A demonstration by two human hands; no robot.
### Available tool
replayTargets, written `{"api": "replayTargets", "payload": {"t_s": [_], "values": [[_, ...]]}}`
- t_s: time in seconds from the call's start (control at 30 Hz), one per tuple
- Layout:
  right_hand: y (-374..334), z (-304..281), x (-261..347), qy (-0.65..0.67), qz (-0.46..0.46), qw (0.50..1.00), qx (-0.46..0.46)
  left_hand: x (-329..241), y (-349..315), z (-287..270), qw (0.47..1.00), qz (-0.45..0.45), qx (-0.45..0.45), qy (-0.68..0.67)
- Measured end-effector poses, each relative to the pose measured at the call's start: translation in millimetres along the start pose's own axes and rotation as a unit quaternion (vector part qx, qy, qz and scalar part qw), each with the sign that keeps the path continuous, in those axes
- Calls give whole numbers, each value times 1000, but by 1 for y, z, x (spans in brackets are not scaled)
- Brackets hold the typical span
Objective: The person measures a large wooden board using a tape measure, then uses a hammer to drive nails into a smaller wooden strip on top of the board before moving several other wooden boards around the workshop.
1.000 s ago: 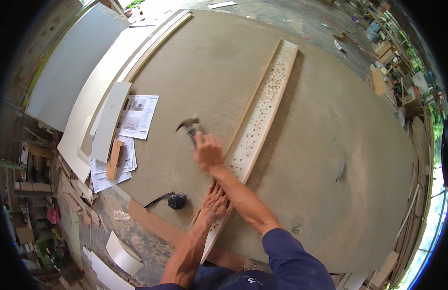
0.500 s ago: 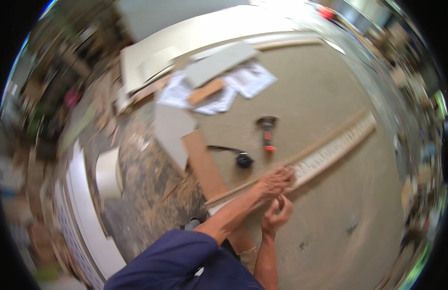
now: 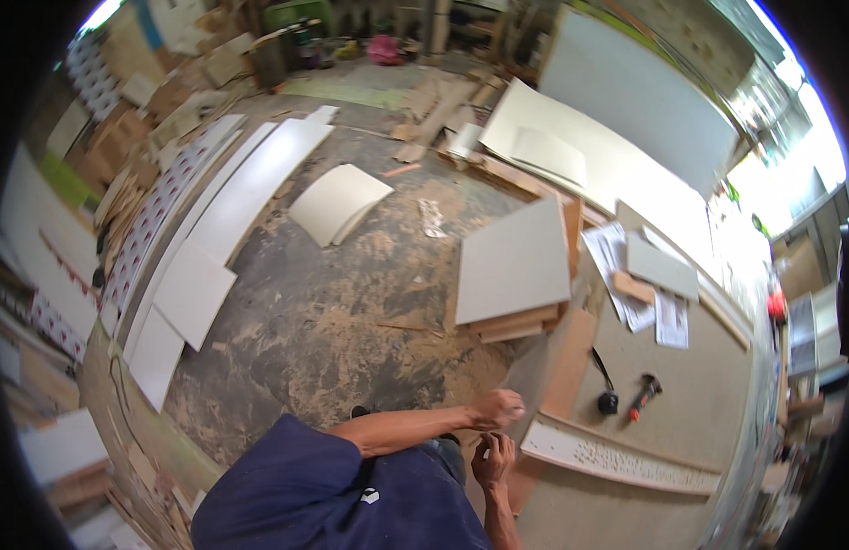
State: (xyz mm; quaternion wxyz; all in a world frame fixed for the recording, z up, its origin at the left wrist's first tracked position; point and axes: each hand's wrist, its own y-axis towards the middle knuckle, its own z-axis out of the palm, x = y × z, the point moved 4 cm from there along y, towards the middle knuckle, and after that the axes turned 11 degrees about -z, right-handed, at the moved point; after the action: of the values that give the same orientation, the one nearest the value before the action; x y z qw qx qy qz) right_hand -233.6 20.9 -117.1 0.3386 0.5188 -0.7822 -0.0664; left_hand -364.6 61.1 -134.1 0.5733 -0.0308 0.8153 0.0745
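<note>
Left hand (image 3: 496,410) is curled into a loose fist around lower centre of the frame, with our right hand (image 3: 493,460) just below it, fingers bent too; we honestly can't tell if either is pinching anything. Biggest thing by us is the worktable (image 3: 608,522), running off the lower right. Our long pale channel strip (image 3: 553,441), dotted with specks, lies flat on it at lower right, one end near our hands, so probably set there for easy reach. Right of centre, a grey panel (image 3: 663,268) overlaps some papers (image 3: 672,321), maybe doubling as a weight. Hammer (image 3: 642,403) lies with its grip toward the strip, handy for grabbing. Wooden block (image 3: 633,287) sits on the papers, likely pinning them, and the tape measure (image 3: 608,403) rests left of the hammer.
</note>
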Motion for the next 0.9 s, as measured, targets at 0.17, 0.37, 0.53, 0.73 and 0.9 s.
{"api": "replayTargets", "payload": {"t_s": [0.17,0.37,0.53,0.73,0.9], "values": [[56,72,63,63,-57,985,151,96,-157,-164,925,-260,-276,-6],[58,225,81,173,53,947,265,167,-410,-259,714,-524,-463,16],[47,326,112,136,19,920,367,168,-568,-242,587,-620,-518,-56],[102,414,167,156,20,876,456,204,-588,-216,545,-604,-558,-164],[132,505,223,96,-86,815,565,269,-599,-219,545,-608,-536,-212]]}}
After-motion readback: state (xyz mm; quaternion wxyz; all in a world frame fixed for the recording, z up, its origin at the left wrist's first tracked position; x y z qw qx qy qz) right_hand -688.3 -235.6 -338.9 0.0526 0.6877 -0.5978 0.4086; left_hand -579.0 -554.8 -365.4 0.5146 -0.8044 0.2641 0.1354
